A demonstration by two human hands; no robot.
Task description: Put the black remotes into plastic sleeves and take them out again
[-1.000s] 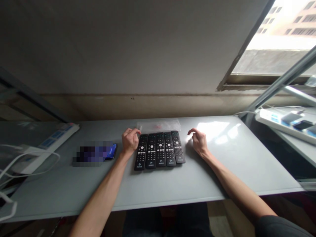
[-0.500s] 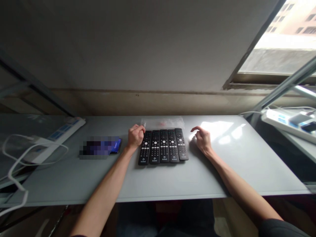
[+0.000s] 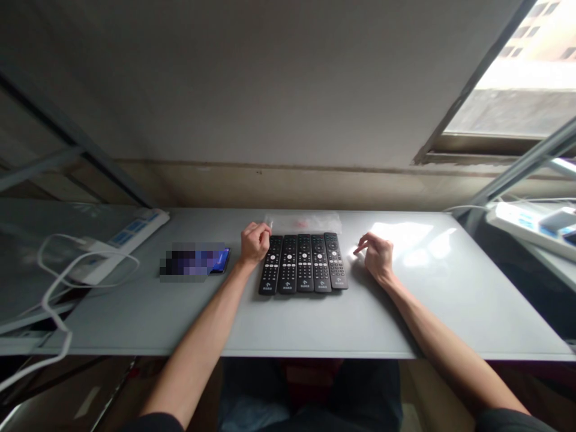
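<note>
Several black remote controls (image 3: 305, 264) lie side by side in a row on the grey table (image 3: 315, 327), their button faces up. My left hand (image 3: 255, 242) is closed at the upper end of the leftmost remote (image 3: 270, 267); whether its fingers grip anything is hidden. To the right of the row, apart from the rightmost remote (image 3: 336, 262), my right hand (image 3: 377, 255) hovers or rests with curled fingers partly apart and nothing visible in them. Behind the remotes lies a clear plastic bag (image 3: 306, 223) with a small red mark.
A phone (image 3: 219, 260), partly pixelated, lies left of my left forearm. White power strips (image 3: 135, 237) with cables sit at the left, and another (image 3: 517, 225) at the right. Metal frame bars rise at both sides, with a wall behind the table.
The whole view has shifted a little, so the table items appear further right. My right hand's fingers have curled down more; my left hand stays by the leftmost remote.
</note>
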